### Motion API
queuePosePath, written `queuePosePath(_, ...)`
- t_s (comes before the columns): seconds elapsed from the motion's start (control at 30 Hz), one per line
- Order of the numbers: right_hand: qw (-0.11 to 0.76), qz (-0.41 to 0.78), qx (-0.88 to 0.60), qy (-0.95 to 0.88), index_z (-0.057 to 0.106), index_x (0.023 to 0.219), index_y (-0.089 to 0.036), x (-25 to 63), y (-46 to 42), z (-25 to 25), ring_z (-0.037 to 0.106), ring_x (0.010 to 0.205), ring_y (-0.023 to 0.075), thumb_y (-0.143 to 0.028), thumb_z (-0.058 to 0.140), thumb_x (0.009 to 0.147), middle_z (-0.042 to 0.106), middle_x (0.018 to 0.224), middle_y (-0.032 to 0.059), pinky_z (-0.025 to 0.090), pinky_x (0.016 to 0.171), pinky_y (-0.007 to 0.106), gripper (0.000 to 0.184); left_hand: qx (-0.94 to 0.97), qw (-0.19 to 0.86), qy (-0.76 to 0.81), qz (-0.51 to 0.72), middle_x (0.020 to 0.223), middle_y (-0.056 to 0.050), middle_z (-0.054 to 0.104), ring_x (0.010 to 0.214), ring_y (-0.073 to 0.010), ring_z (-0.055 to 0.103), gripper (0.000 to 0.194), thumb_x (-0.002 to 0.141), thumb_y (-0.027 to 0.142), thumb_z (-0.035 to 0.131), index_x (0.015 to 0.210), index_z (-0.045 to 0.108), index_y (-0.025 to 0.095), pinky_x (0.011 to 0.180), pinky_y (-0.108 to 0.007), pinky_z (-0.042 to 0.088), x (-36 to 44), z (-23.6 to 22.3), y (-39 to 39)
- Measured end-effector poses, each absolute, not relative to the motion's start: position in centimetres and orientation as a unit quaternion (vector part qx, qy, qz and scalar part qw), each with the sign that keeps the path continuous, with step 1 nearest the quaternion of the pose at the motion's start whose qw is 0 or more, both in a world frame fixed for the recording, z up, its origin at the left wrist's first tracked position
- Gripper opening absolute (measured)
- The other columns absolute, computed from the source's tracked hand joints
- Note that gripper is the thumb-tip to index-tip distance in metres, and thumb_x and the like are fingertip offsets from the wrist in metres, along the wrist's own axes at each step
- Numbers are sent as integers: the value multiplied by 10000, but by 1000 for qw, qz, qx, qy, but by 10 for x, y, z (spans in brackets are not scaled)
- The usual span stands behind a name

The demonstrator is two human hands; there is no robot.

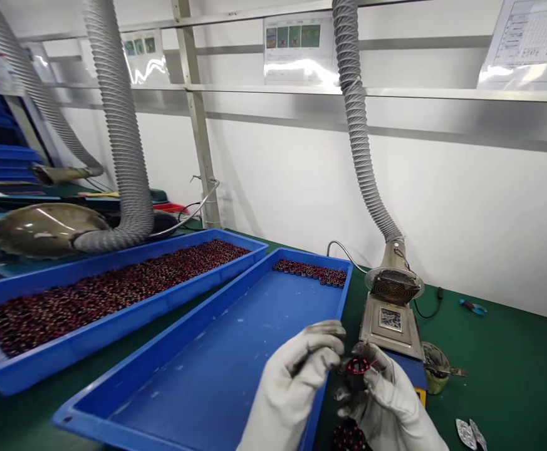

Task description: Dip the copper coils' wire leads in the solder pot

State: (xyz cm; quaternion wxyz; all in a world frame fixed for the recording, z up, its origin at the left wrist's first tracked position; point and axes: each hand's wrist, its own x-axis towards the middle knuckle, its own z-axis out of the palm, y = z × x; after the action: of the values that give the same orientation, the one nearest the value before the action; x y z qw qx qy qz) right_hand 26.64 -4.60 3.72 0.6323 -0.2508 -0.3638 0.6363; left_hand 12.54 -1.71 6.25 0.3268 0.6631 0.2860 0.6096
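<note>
Gloved right hand [390, 388] grips dark, red-flecked ring part [356, 379] beside nearer blue tray [207, 363]; left hand [301, 357] close by, fingers curled, any hold unclear. Loose parts [348, 436] below. Nearer tray seems barely begun: cluster [311, 271] only along far end. Second tray [113, 322], leftward, looks nearly filled.

I count two long blue plastic trays [235, 338] holding uncountable dark-red pieces [113, 282], three grey corrugated hoses [355, 106], one white-gloved left hand [294, 369], one white-gloved right hand [390, 391], one black red-dotted ring [357, 369].
</note>
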Motion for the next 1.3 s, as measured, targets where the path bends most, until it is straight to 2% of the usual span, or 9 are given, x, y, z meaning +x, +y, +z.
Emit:
queuePosePath(0.07, 614, 673, -226, -346, 644, 823, -195, 265, -51, 45, 650, 680, 207, -312, 736, 607, 679, 717, 46, 513, 618, 364, 262, 658, 333, 307, 601, 872, -64, 704, 829, -223, 651, 153, 690, 249, 560, 782, 675, 207, 687, -304, 558, 125, 63, -19)
queuePosePath(0.2, 609, 700, -200, -314, 673, 839, -209, 262, -60, 58, 634, 824, 182, -312, 721, 632, 691, 775, 47, 501, 708, 282, 236, 765, 274, 321, 487, 1134, -16, 610, 1034, -220, 563, 521, 552, 110, 698, 1023, 603, 310, 909, -358, 460, 128, 59, -26)
queuePosePath(0.43, 601, 718, -212, -279, 668, 849, -208, 256, -62, 56, 623, 661, 142, -287, 754, 594, 672, 733, 14, 508, 613, 273, 281, 756, 241, 207, 573, 908, -21, 706, 870, -183, 634, 165, 717, 344, 626, 856, 673, 269, 765, -284, 534, 129, 57, -22)
queuePosePath(0.57, 620, 676, -240, -317, 648, 757, -191, 253, -54, 45, 636, 641, 192, -253, 772, 564, 654, 652, 26, 514, 591, 339, 238, 712, 245, 180, 633, 707, -34, 715, 787, -213, 649, 289, 707, 494, 572, 708, 691, 231, 708, -314, 552, 124, 65, -22)
queuePosePath(0.73, 618, 681, -237, -312, 638, 773, -206, 254, -51, 40, 638, 600, 183, -303, 765, 577, 668, 674, 31, 515, 586, 343, 253, 624, 366, 260, 640, 841, -42, 720, 793, -219, 655, 147, 647, 323, 679, 754, 710, 228, 678, -309, 561, 120, 70, -24)
queuePosePath(0.83, 640, 663, -236, -309, 641, 769, -208, 252, -50, 39, 637, 628, 177, -272, 782, 552, 677, 702, 29, 515, 613, 330, 267, 663, 431, 270, 550, 924, -48, 708, 780, -212, 659, 267, 558, 149, 701, 811, 715, 233, 656, -272, 558, 127, 70, -25)
queuePosePath(1.03, 633, 682, -228, -289, 640, 763, -183, 250, -50, 38, 637, 643, 178, -218, 793, 539, 671, 673, 24, 508, 641, 331, 274, 583, 412, 237, 659, 636, -18, 714, 725, -193, 650, 40, 590, 228, 678, 563, 707, 231, 693, -257, 536, 130, 66, -23)
queuePosePath(1.2, 622, 706, -221, -256, 640, 791, -179, 251, -51, 39, 628, 600, 144, -186, 768, 582, 678, 724, 26, 505, 617, 300, 244, 612, 431, 322, 580, 882, -51, 716, 798, -220, 646, 202, 543, 128, 666, 714, 723, 221, 687, -271, 531, 123, 77, -29)
queuePosePath(1.3, 623, 711, -204, -255, 640, 805, -186, 250, -52, 40, 620, 600, 132, -189, 781, 561, 675, 727, 14, 499, 612, 279, 282, 643, 452, 307, 537, 806, -53, 724, 788, -221, 641, 172, 529, 107, 640, 628, 727, 218, 691, -268, 527, 129, 80, -31)
